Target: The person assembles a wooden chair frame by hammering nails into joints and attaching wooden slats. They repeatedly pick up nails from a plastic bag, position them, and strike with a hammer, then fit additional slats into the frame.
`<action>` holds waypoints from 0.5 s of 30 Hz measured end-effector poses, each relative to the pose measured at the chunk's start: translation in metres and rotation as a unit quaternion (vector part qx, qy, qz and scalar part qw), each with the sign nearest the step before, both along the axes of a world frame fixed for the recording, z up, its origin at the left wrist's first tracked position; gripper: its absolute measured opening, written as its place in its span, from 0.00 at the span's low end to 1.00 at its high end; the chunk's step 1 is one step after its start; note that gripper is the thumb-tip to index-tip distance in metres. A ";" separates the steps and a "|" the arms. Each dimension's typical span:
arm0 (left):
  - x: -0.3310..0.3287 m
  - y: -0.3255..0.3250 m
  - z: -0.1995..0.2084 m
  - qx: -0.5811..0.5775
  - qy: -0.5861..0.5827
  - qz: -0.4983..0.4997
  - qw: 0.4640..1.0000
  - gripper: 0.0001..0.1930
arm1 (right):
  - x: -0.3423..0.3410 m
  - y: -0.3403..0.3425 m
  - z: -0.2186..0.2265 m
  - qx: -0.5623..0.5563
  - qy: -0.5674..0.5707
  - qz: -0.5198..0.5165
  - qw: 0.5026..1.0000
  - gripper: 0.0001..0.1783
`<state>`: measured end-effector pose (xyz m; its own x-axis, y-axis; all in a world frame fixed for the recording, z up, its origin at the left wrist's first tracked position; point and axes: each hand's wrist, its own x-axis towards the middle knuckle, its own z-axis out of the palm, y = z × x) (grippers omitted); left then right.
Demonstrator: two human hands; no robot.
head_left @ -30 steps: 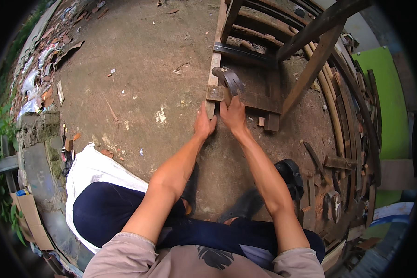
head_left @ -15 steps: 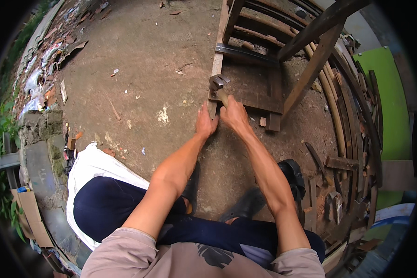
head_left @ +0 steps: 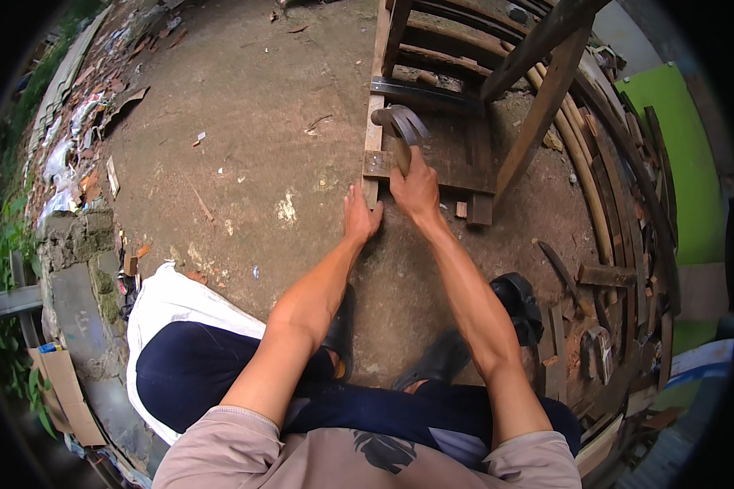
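Note:
My right hand [head_left: 416,191] is closed round the wooden handle of a claw hammer [head_left: 401,124]. The hammer's head is raised over the corner of a dark wooden frame [head_left: 448,174], its claw pointing right. A pale wooden strip [head_left: 370,192] runs along the frame's left side and crosses its lower board. My left hand [head_left: 360,217] grips the near end of that strip, fingers on its left edge and thumb on its right. A short dark block [head_left: 480,210] forms the frame's near right corner.
Long planks and poles [head_left: 599,191] lean at the right, beside a green panel [head_left: 669,155]. Loose wood scraps [head_left: 605,275] lie near my right foot. A white sack [head_left: 171,293] is by my left knee, next to a low block wall [head_left: 77,269]. Rubbish [head_left: 61,159] lines the far left.
The hammer has risen off the joint where the strip meets the lower board, its head now farther up and turned. My left hand stays on the strip.

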<state>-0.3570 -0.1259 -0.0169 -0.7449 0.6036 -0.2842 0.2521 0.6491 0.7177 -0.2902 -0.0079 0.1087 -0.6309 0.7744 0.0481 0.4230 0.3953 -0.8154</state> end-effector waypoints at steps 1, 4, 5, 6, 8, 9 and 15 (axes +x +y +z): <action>0.001 0.000 -0.002 0.002 0.004 -0.002 1.000 0.43 | 0.000 -0.002 -0.006 0.010 0.017 -0.015 1.000 0.19; 0.001 0.001 -0.006 0.003 0.002 -0.004 1.000 0.43 | 0.016 -0.005 -0.036 0.015 -0.065 0.024 0.997 0.19; 0.002 0.003 -0.005 0.002 -0.010 -0.004 1.000 0.43 | 0.026 -0.002 -0.047 0.012 -0.115 0.050 0.992 0.18; 0.001 0.002 -0.006 -0.001 -0.020 -0.002 1.000 0.43 | 0.029 0.000 -0.043 0.000 -0.225 0.115 0.968 0.21; -0.002 0.002 -0.009 -0.001 -0.013 0.001 1.000 0.43 | 0.028 -0.003 -0.037 -0.004 -0.196 0.100 0.976 0.21; -0.002 0.000 -0.011 -0.003 -0.012 0.004 1.000 0.43 | 0.027 -0.006 -0.030 -0.007 -0.183 0.093 0.979 0.21; -0.003 0.000 -0.014 0.018 -0.004 -0.001 1.000 0.43 | 0.020 -0.012 -0.015 -0.023 0.006 0.007 1.000 0.19</action>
